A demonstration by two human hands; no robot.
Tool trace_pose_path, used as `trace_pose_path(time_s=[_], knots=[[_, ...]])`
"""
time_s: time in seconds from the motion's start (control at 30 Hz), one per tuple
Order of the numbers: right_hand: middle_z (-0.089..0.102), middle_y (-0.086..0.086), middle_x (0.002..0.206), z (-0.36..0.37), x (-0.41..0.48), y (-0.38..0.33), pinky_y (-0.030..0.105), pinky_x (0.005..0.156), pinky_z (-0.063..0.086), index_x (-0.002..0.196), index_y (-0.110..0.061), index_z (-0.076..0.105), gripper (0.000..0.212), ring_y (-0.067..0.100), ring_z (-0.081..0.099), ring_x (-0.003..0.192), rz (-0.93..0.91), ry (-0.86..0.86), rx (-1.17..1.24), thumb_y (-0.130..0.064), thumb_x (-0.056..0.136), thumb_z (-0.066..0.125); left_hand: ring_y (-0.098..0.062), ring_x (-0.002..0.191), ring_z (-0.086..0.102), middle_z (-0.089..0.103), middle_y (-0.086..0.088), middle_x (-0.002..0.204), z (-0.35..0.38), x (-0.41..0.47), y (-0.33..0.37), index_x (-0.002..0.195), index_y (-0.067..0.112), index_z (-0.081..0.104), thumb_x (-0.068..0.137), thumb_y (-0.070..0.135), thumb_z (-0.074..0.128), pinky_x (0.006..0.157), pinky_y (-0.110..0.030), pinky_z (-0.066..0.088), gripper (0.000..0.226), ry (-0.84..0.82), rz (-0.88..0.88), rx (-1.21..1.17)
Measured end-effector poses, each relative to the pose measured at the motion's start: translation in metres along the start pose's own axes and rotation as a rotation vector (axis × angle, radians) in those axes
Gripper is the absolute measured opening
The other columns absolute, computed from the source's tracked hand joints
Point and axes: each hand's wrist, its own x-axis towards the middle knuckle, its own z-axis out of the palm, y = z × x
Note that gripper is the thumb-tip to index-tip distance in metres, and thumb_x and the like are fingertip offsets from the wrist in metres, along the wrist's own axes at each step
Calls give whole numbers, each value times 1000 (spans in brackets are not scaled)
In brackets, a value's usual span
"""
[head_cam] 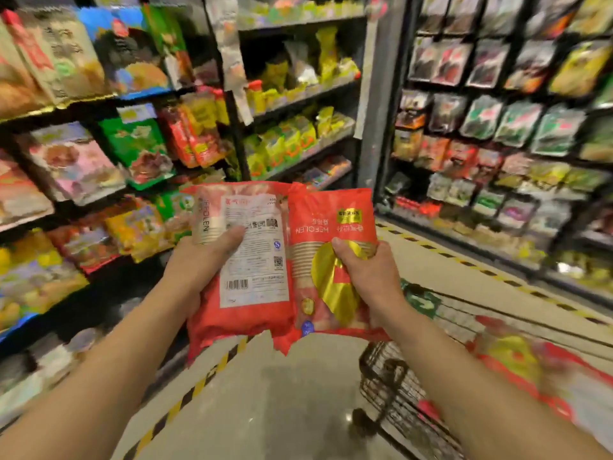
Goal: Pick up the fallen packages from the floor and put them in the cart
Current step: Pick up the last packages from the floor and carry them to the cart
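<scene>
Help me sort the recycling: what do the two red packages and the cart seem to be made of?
Left package: thin glossy plastic film, likely; it creases and shines, with a printed white label panel. Right package: the same red film with a metallic gold patch, probably foil print. Cart: dark metal wire, judging by its thin grid.

Bright, even light puts glare on the gold foil of the red packages (258, 313), the sharpest thing in view. Left of the grip the shelves (83, 154) break into blocky smear; right of it the racks (497, 127) blur and bow outward. Below the grip a grey shadow dulls the floor (282, 393), and the cart (391, 386) streaks.
</scene>
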Motion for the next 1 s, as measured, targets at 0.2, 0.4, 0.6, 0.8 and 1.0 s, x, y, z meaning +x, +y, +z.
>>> trace_pose_path(time_s=[0.2,0.4,0.6,0.8,1.0], knots=[[75,-8,111,-88,25,55,41,91,60,125,-26,55,84,17,73,97,154,301,-7,-82,68,79,-17,86,87,89,5,89,140,51,-24,105,19,85,82,51,93,93,-46,66,40,-342,-46,111],[75,-2,120,-182,9,126,49,100,58,136,-21,56,87,26,73,110,325,583,14,-75,73,81,-15,95,81,84,9,106,284,34,-53,111,34,78,89,49,88,80,-29,59,29,-656,3,212],[75,-3,114,-278,0,190,46,98,59,136,-19,58,77,24,74,106,432,735,59,-65,80,84,-28,88,88,88,-8,103,412,-12,-84,125,17,74,65,61,98,87,-53,70,78,-805,-162,265],[74,-12,105,-370,-1,256,41,85,62,131,-24,58,61,12,75,94,523,729,85,-56,86,84,-19,79,87,88,2,82,508,-74,-129,107,25,79,99,35,83,71,-33,65,14,-882,-219,372],[67,-11,100,-438,25,319,23,62,47,127,-22,49,56,1,63,79,604,623,-11,-51,92,80,-26,83,88,89,-6,94,572,-104,-184,111,20,79,98,44,81,83,-46,70,27,-825,-341,470]])
